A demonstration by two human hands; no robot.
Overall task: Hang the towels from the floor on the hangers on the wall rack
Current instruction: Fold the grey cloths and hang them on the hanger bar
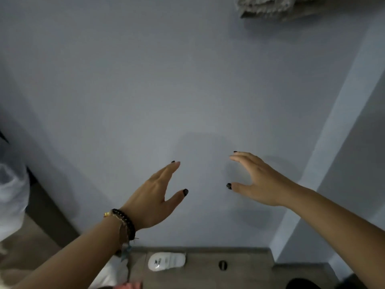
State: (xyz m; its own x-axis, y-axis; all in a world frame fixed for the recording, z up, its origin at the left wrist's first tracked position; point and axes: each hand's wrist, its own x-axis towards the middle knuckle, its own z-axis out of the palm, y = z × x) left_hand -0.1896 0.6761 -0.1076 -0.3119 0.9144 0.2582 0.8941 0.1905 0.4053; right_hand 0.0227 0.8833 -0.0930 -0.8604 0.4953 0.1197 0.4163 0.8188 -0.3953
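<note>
Both of my hands are raised in front of a bare pale wall [166, 80]. My left hand [158, 197] has straight fingers and a spread thumb, with beaded bracelets on the wrist, and holds nothing. My right hand [256, 180] has loosely curved fingers and thumb with a gap between them, also holding nothing. A grey fringed towel [277, 6] hangs at the top right edge, only its lower part in view. The rack and hangers are out of view. White cloth [112, 274] lies on the floor under my left forearm.
A wall corner or pillar [333, 142] juts out on the right. On the wood-look floor [208, 268] lie a small white object [166, 261] and a small dark round thing [222, 265]. A white translucent bag or cover [12, 190] stands at the left edge.
</note>
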